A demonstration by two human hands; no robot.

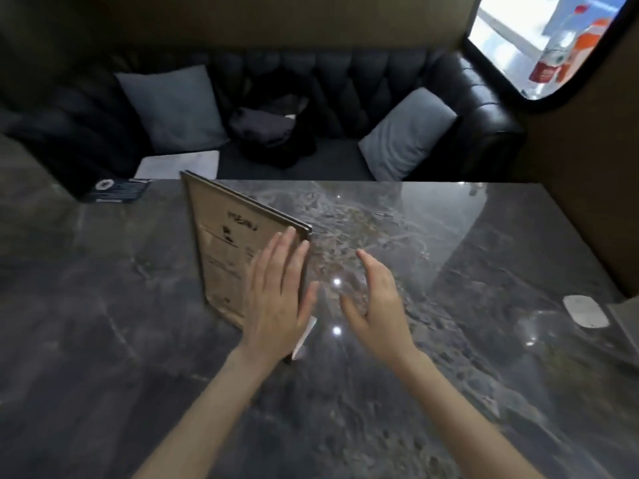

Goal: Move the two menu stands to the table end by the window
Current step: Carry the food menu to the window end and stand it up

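Observation:
One menu stand (221,250), a thin upright panel with a printed beige page, stands on the dark marble table (449,271) left of centre. My left hand (276,305) straddles its near edge, fingers flat on the printed face and thumb on the far side. My right hand (377,305) hovers just to the right with fingers spread, touching nothing. A white piece (305,337) shows at the stand's foot. I cannot make out a second menu stand with certainty. The window (553,39) is at the upper right.
A white oval object (584,311) and a grey item (624,321), cut off by the frame, lie near the table's right end. A dark card (117,190) lies at the far left edge. Behind the table is a black sofa (477,98) with grey cushions (408,133).

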